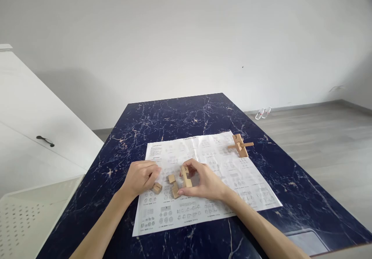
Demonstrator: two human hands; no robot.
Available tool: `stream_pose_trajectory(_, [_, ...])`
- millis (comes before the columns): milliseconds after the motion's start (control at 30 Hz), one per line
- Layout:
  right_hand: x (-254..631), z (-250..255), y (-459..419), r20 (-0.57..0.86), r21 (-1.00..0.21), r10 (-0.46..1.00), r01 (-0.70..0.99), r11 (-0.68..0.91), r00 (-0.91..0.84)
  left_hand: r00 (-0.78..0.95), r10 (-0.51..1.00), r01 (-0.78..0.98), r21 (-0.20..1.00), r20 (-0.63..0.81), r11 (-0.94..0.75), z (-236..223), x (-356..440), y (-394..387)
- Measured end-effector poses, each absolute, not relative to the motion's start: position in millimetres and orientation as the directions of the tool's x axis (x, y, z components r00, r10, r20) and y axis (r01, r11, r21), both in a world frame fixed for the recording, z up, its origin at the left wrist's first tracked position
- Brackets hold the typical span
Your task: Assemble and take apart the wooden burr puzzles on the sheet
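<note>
Firstly, head view: the right hand gripped a notched wooden piece between thumb and fingers, above the middle of a printed sheet. The left hand rested with fingers curled; whether it grasped anything could not be told. Beside it sat a small wooden block. Loose woodwork, one piece or two unclear, lay between the hands. A crossed wooden assembly lay at the sheet's right edge, on a blue marbled table.

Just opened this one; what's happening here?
A person's right hand holds a notched wooden piece over a printed sheet on a dark blue table. The left hand is beside a small block, and more wood lies between the hands. A cross-shaped wooden assembly sits at the sheet's far right corner.
</note>
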State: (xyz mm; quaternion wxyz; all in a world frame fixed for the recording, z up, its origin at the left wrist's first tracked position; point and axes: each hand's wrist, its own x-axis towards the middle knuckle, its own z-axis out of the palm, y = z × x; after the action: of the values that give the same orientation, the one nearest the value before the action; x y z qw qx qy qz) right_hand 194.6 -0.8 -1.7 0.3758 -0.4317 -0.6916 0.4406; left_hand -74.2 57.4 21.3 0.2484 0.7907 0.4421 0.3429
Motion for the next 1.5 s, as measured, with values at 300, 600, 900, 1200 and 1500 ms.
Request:
stream_pose_trajectory(300, [194, -5, 2, 0.129, -0.97, 0.935, 0.156, 0.188, -0.329, 0.089, 0.954, 0.515, 0.807, 0.286, -0.29, 22, -64, 44])
stream_pose_trajectory(600, [198, 3, 1, 0.125, -0.982, 0.932, 0.09, 0.165, -0.341, 0.065, 0.971, -0.248, 0.939, -0.23, 0.239, 29, -62, 58])
stream_pose_trajectory(900, [202, 3, 2, 0.089, -0.993, 0.961, 0.05, 0.106, -0.262, 0.2, 0.919, -0.332, 0.858, -0.341, 0.391, 35, -48, 53])
stream_pose_trajectory(1200, [204, 7, 2, 0.107, -0.993, 0.911, -0.078, 0.083, -0.398, 0.246, 0.899, -0.437, 0.787, -0.362, 0.436, 30, -47, 50])
stream_pose_trajectory(1500, [193, 6, 0, 0.043, -0.998, 0.874, -0.064, 0.014, -0.485, 0.172, 0.984, 0.005, 0.999, -0.043, 0.043, 25, -34, 34])
